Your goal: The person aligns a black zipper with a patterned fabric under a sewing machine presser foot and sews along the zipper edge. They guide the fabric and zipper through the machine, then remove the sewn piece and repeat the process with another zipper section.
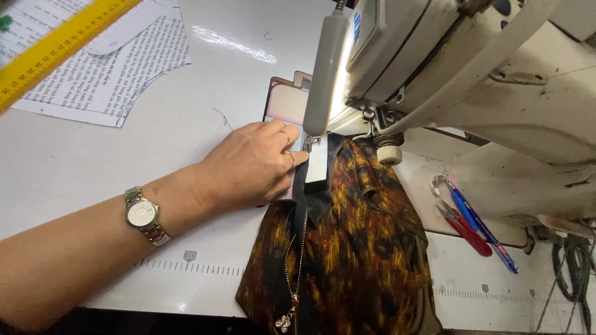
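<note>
My left hand lies flat on the table with its fingertips pressing the edge of a brown, orange and black patterned fabric right beside the presser foot of a cream sewing machine. The hand wears rings, and a silver watch is on the wrist. A metal zipper with a small decorative pull runs down the fabric's left side. A white strip sits on the fabric under the needle area. My right hand is not in view.
A yellow ruler and printed paper pattern pieces lie at the far left. Red snips and a blue pen rest right of the fabric. The machine's lamp shines above the needle. Cables hang at the right.
</note>
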